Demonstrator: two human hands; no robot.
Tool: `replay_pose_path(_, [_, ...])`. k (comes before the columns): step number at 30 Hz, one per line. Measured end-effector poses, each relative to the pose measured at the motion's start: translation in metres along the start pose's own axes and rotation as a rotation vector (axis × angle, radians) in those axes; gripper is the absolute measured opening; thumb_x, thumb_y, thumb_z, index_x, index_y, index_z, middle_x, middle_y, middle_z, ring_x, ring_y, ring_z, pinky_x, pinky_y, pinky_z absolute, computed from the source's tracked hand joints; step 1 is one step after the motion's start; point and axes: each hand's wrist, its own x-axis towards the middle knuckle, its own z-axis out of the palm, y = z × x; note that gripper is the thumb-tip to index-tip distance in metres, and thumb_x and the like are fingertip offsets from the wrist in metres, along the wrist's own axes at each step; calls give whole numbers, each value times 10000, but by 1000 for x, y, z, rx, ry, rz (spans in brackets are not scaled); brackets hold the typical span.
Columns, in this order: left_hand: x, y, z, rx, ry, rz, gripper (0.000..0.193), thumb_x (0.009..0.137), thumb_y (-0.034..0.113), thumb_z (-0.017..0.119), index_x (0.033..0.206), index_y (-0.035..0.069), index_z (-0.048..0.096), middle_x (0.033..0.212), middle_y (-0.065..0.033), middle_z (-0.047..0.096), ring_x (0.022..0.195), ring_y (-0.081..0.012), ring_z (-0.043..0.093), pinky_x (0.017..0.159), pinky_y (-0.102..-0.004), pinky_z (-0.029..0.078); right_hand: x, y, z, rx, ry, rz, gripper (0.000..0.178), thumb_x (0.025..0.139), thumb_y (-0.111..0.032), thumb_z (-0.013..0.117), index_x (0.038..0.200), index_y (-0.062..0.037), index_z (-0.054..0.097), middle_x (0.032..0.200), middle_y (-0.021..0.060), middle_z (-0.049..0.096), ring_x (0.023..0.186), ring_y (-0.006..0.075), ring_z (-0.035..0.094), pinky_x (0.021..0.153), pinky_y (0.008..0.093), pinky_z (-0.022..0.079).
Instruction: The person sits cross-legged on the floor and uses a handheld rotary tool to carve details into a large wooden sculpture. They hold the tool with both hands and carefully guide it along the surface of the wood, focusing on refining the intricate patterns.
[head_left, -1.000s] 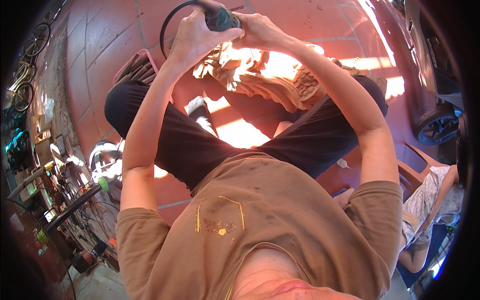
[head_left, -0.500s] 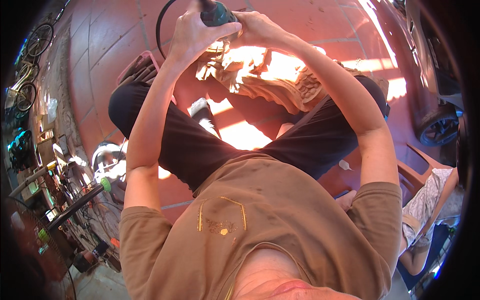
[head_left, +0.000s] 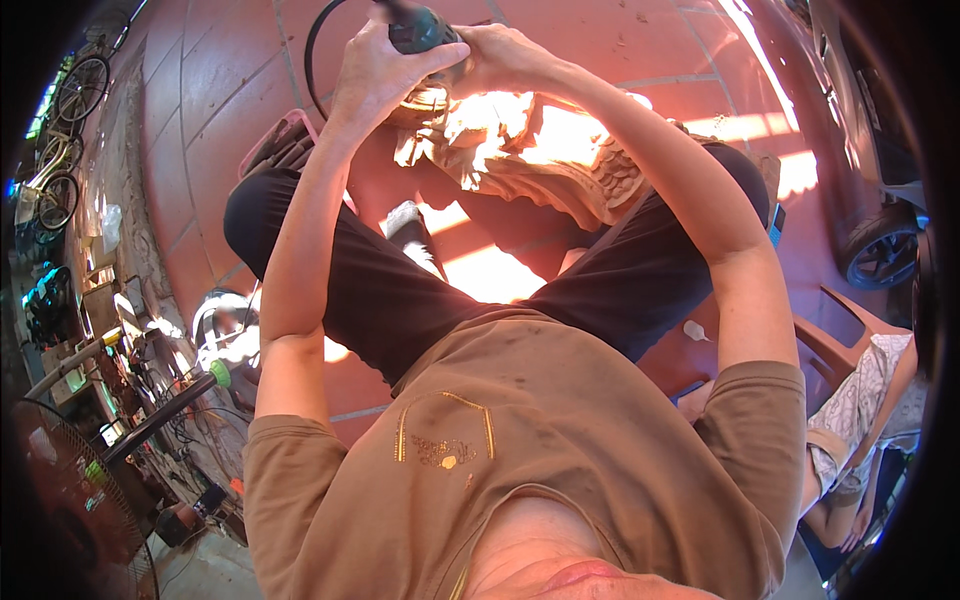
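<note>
My left hand point(head_left: 374, 62) is closed round a teal-bodied power tool point(head_left: 424, 30) with a black cord, its thumb lying across the body. On the other side, my right hand point(head_left: 508, 58) is closed against the same tool; its fingertips are mostly hidden. The tool's working end is not clear to see. Right below it lies a carved wooden piece point(head_left: 560, 185) with wavy ridges and a scaly, patterned part, stretching from under my hands toward my right knee. Strong sunlight washes out its upper surface.
Beside my left knee sits a pink basket point(head_left: 292, 128) holding long dark tools. A fan point(head_left: 75, 490) stands at the lower left, with bicycles point(head_left: 80, 90) beyond. To the right are a wheel point(head_left: 880, 245), a brown plastic chair point(head_left: 835, 330) and another seated person point(head_left: 865, 410).
Both hands and the power tool have shifted slightly left along the carving's left end. At the right, more of the other person's hand has come into view.
</note>
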Motion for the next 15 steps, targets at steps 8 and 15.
replay_pose_path(8, [1, 3, -1, 57, -15, -40, 436, 682, 202, 871, 1007, 25, 641, 881, -53, 683, 801, -138, 649, 752, -288, 545, 1, 3, 0, 0, -8, 8, 564, 634, -243, 767, 1157, -98, 613, 922, 117, 714, 867, 253, 705, 785, 368, 578])
replay_pose_path(15, [0, 6, 0, 45, -24, -46, 446, 677, 198, 873, 1016, 23, 641, 892, -58, 686, 816, -141, 655, 769, -291, 545, -2, 5, 0, 25, -21, 14, 564, 629, -255, 760, 1152, -100, 616, 924, 110, 714, 864, 255, 705, 789, 370, 574])
